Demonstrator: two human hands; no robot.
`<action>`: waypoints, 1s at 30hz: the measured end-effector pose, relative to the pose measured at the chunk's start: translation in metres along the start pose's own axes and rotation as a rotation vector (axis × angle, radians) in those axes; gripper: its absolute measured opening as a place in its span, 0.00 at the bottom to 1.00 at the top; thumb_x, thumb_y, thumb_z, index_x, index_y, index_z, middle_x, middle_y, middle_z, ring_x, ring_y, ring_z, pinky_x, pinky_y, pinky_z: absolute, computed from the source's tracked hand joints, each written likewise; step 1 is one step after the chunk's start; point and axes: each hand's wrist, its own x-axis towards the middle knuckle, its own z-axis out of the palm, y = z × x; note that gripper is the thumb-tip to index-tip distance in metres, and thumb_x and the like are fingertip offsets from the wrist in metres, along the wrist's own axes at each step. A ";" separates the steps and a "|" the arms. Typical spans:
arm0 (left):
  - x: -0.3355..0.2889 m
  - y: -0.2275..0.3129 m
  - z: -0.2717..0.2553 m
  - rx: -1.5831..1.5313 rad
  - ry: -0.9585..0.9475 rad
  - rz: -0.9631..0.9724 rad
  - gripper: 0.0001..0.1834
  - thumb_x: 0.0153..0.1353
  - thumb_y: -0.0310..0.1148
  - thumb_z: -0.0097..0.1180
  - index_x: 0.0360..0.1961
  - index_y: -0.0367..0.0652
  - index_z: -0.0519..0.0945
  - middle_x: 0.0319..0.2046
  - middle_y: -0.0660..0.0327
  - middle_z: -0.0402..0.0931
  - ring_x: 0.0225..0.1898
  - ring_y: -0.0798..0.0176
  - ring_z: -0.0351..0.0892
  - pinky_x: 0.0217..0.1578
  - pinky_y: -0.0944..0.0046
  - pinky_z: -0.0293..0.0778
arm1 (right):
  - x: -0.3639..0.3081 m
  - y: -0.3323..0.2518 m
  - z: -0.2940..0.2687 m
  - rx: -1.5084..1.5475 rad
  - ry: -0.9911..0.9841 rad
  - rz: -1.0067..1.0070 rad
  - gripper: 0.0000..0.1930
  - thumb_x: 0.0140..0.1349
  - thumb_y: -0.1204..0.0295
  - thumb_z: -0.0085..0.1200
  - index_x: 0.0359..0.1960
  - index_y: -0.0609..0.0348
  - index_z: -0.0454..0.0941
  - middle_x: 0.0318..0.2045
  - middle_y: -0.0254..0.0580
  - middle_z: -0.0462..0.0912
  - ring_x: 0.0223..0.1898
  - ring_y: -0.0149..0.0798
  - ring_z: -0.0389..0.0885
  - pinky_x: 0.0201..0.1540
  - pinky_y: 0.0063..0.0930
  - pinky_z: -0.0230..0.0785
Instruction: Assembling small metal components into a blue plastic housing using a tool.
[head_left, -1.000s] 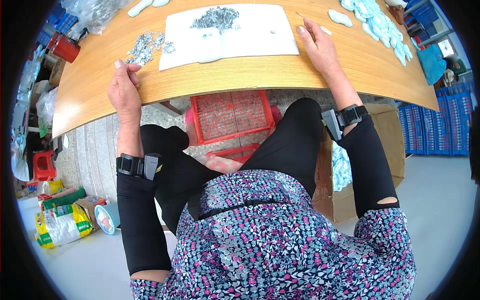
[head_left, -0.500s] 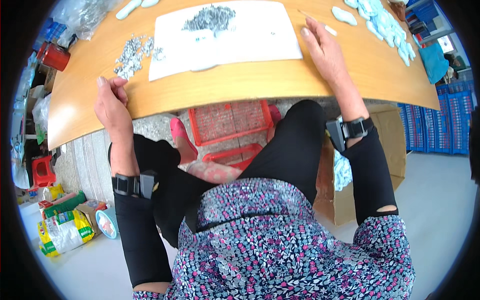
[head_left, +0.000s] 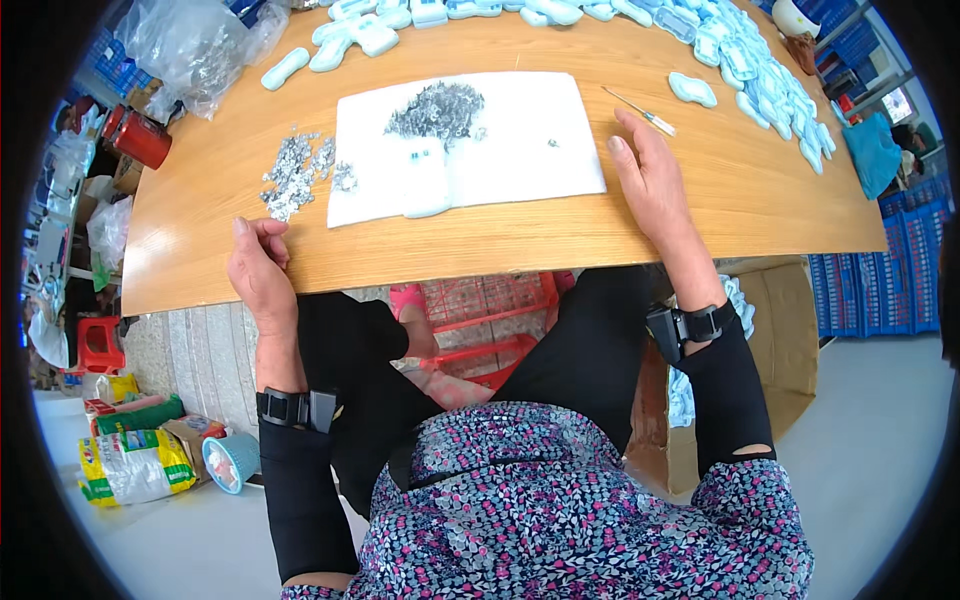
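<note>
My left hand [head_left: 262, 270] rests at the table's front edge, fingers loosely curled, thumb apart, nothing visible in it. Just beyond it lies a scatter of small silvery parts [head_left: 292, 175]. My right hand [head_left: 655, 190] lies on the table beside the right edge of a white sheet [head_left: 520, 170], fingers stretched out and holding nothing. A thin tool with a metal shaft and pale handle [head_left: 658, 123] lies beyond its fingertips. On the sheet are a heap of small dark metal pieces [head_left: 438, 110] and a pale, rounded plastic shell [head_left: 428, 185], washed out by glare.
Many pale blue plastic shells [head_left: 745, 60] line the far and right sides of the wooden table [head_left: 480, 240]. Clear plastic bags [head_left: 190, 55] and a red canister [head_left: 140, 138] stand at the left. A cardboard box [head_left: 775, 350] stands by my right leg, and a red crate [head_left: 490, 300] under the table.
The view has tilted, so the table sits lower and more of its far side shows. Both hands stay in nearly the same places on the table, still without anything in them.
</note>
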 end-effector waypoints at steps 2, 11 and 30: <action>0.001 -0.001 -0.001 0.009 0.004 0.000 0.30 0.77 0.50 0.37 0.29 0.37 0.80 0.18 0.70 0.64 0.22 0.75 0.60 0.25 0.73 0.58 | 0.000 0.000 0.000 0.022 0.050 -0.048 0.24 0.69 0.60 0.49 0.61 0.64 0.72 0.59 0.56 0.76 0.63 0.53 0.71 0.67 0.40 0.61; 0.007 -0.004 -0.006 -0.021 0.007 -0.075 0.28 0.77 0.50 0.36 0.32 0.38 0.78 0.20 0.68 0.65 0.23 0.73 0.62 0.26 0.71 0.59 | 0.039 -0.097 -0.116 1.975 -0.280 0.061 0.42 0.73 0.40 0.25 0.71 0.67 0.56 0.72 0.61 0.56 0.73 0.62 0.53 0.76 0.55 0.40; 0.003 0.006 0.003 0.099 0.057 -0.072 0.27 0.76 0.51 0.38 0.32 0.39 0.77 0.19 0.68 0.65 0.22 0.72 0.62 0.25 0.70 0.58 | 0.016 -0.109 -0.181 0.582 -0.538 -0.414 0.31 0.72 0.52 0.35 0.63 0.68 0.66 0.61 0.53 0.69 0.62 0.52 0.65 0.66 0.44 0.54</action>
